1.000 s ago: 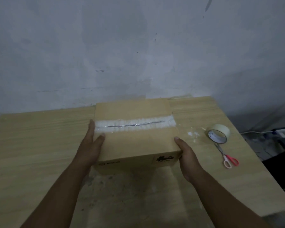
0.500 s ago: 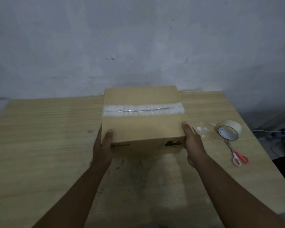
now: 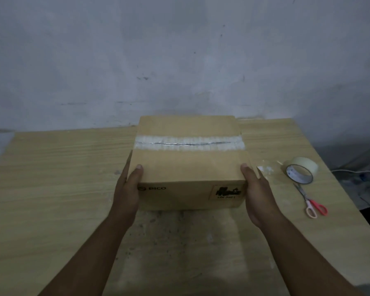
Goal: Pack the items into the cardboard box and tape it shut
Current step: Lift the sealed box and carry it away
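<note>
A stained grey wall backs the pale wooden table (image 3: 51,178). The cardboard box (image 3: 188,167) is toward its far edge, flaps closed under a clear tape strip (image 3: 188,143). The left hand (image 3: 126,193) and right hand (image 3: 259,195) clasp its near corners with thumbs hooked on top and other fingers hidden, probably to steady or shift it. The tape roll (image 3: 301,173) and scissors (image 3: 310,201) lie near the right edge.

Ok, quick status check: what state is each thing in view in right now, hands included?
cardboard box: flaps closed, gripped on both sides
tape strip: stuck along top seam, wrinkled
left hand: grips box's left side, thumb on top
right hand: grips box's right side, thumb on top
tape roll: on the table, untouched
scissors: blades closed, lying beside the roll
</note>
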A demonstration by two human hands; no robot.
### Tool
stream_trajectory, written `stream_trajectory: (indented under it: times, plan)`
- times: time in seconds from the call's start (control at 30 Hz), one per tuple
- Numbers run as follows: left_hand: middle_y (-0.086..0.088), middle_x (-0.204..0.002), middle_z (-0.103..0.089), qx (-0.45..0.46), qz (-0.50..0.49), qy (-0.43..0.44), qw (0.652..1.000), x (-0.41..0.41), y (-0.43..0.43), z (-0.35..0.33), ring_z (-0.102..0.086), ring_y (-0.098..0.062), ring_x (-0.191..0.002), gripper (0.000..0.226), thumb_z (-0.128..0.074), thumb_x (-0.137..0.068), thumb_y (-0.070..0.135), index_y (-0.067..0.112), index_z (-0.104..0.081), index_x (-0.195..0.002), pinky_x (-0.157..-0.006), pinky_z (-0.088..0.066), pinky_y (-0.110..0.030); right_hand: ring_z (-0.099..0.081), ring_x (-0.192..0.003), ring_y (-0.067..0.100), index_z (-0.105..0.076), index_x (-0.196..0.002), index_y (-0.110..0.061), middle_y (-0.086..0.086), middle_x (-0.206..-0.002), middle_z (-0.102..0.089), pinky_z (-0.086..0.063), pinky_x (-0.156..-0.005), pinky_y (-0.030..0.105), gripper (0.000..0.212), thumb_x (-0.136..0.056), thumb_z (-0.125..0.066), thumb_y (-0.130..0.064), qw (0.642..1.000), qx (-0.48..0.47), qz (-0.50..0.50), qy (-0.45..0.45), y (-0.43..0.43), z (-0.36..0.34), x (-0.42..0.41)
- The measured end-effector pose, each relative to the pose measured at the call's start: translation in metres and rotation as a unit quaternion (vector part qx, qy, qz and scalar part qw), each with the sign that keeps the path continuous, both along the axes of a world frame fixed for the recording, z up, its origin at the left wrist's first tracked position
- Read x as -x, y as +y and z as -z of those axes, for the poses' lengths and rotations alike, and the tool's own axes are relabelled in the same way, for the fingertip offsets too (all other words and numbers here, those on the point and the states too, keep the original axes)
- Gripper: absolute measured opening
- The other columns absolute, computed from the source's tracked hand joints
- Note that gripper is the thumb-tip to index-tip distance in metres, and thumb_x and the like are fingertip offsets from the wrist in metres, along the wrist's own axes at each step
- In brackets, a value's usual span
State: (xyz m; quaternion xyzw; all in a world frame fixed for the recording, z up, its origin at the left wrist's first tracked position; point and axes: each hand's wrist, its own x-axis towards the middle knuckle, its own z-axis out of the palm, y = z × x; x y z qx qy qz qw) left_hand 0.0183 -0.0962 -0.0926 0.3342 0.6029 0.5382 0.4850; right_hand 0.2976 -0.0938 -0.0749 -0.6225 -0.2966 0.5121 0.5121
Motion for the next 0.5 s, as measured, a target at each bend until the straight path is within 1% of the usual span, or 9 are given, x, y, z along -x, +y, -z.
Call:
stream_trajectory:
  times: [0.07,0.17,0.2,0.27,0.3,0.33,0.4,0.43,0.5]
  plan:
    - [0.004,-0.128,-0.063,-0.005,0.007,-0.002,1.000,-0.001,0.000,-0.003,-0.059,-0.020,-0.117,0.051,-0.056,-0.088,0.045,0.034,-0.052,-0.137,-0.099,-0.048,-0.046,-0.064,-0.108,0.021,-0.064,-0.120,-0.023,-0.001,-0.112,-0.071,-0.044,-0.103,0.049,0.035,-0.091,-0.056,-0.040,1.000,0.005,0.002,0.002,0.001,-0.005,-0.004]
    - [0.002,-0.126,-0.065,-0.018,0.023,-0.017,0.999,-0.004,0.000,-0.012,-0.061,-0.019,-0.114,0.045,-0.055,-0.093,0.035,0.031,-0.051,-0.138,-0.093,-0.050,-0.040,-0.065,-0.106,0.021,-0.064,-0.119,-0.021,-0.001,-0.110,-0.072,-0.046,-0.101,0.049,0.038,-0.088,-0.058,-0.043,1.000,0.000,0.000,0.003,0.001,-0.016,-0.009]
    - [0.002,-0.124,-0.065,-0.024,0.030,-0.014,0.999,-0.004,0.001,-0.015,-0.062,-0.020,-0.113,0.046,-0.056,-0.092,0.035,0.031,-0.052,-0.138,-0.090,-0.052,-0.039,-0.066,-0.104,0.021,-0.065,-0.117,-0.020,-0.001,-0.109,-0.072,-0.047,-0.100,0.049,0.036,-0.089,-0.057,-0.042,1.000,0.000,0.001,0.002,0.003,-0.020,-0.009]
    - [0.000,-0.121,-0.067,-0.036,0.043,-0.014,0.998,-0.006,0.001,-0.026,-0.065,-0.020,-0.107,0.045,-0.057,-0.090,0.033,0.030,-0.055,-0.135,-0.080,-0.054,-0.034,-0.067,-0.102,0.022,-0.066,-0.114,-0.021,0.000,-0.107,-0.073,-0.049,-0.096,0.048,0.031,-0.092,-0.055,-0.040,1.000,-0.012,-0.004,-0.005,0.004,-0.031,-0.009]
    - [0.000,-0.117,-0.069,-0.044,0.046,-0.015,0.998,-0.007,0.002,-0.032,-0.067,-0.019,-0.102,0.042,-0.057,-0.091,0.028,0.029,-0.056,-0.134,-0.074,-0.054,-0.031,-0.067,-0.102,0.022,-0.066,-0.112,-0.021,0.000,-0.106,-0.073,-0.050,-0.094,0.046,0.029,-0.093,-0.054,-0.038,1.000,-0.019,-0.006,-0.009,0.004,-0.037,-0.009]
    - [0.000,-0.112,-0.071,-0.053,0.047,-0.016,0.997,-0.008,0.002,-0.041,-0.069,-0.017,-0.097,0.039,-0.056,-0.092,0.022,0.028,-0.058,-0.131,-0.069,-0.054,-0.028,-0.067,-0.101,0.022,-0.067,-0.109,-0.021,0.001,-0.106,-0.072,-0.052,-0.091,0.044,0.025,-0.094,-0.053,-0.037,1.000,-0.027,-0.006,-0.013,0.005,-0.047,-0.008]
    - [0.000,-0.107,-0.073,-0.068,0.042,-0.016,0.997,-0.010,0.007,-0.060,-0.070,-0.015,-0.089,0.036,-0.058,-0.090,0.018,0.025,-0.062,-0.125,-0.063,-0.053,-0.023,-0.068,-0.095,0.021,-0.066,-0.098,-0.022,0.000,-0.100,-0.072,-0.053,-0.078,0.037,0.018,-0.095,-0.052,-0.033,0.999,-0.049,0.000,-0.018,0.009,-0.066,-0.009]
    - [-0.002,-0.106,-0.073,-0.076,0.045,-0.016,0.996,-0.010,0.009,-0.070,-0.070,-0.015,-0.089,0.037,-0.061,-0.088,0.020,0.022,-0.062,-0.125,-0.062,-0.052,-0.022,-0.068,-0.091,0.019,-0.066,-0.095,-0.022,0.000,-0.097,-0.072,-0.052,-0.072,0.034,0.017,-0.096,-0.052,-0.032,0.998,-0.061,0.003,-0.019,0.012,-0.076,-0.009]
    - [-0.003,-0.108,-0.073,-0.100,0.056,-0.001,0.993,-0.010,0.014,-0.093,-0.070,-0.018,-0.093,0.050,-0.065,-0.081,0.028,0.020,-0.059,-0.130,-0.068,-0.051,-0.024,-0.069,-0.085,0.018,-0.066,-0.096,-0.022,0.001,-0.094,-0.072,-0.050,-0.063,0.029,0.019,-0.096,-0.050,-0.032,0.996,-0.086,-0.005,-0.024,0.018,-0.101,-0.011]
